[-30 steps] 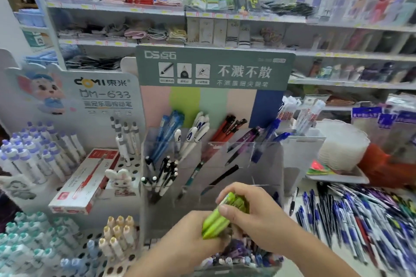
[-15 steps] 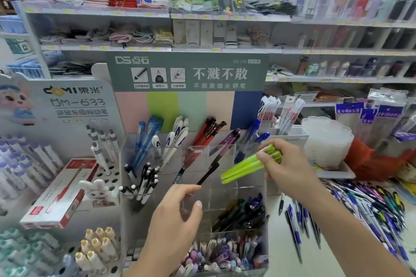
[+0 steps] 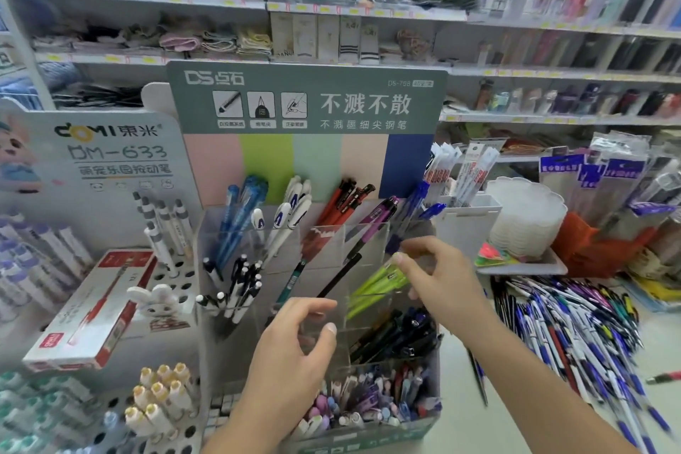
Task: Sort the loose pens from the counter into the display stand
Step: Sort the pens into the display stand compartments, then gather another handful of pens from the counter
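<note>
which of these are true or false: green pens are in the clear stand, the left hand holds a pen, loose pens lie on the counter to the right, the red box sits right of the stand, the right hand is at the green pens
1. The green pens sit in a compartment of the clear stand. True.
2. The left hand holds a pen. False: it is open and holds nothing.
3. Loose pens lie on the counter to the right of the stand. True.
4. The red box sits right of the stand. False: it lies to the left.
5. The right hand is at the green pens' top ends. True.
</note>
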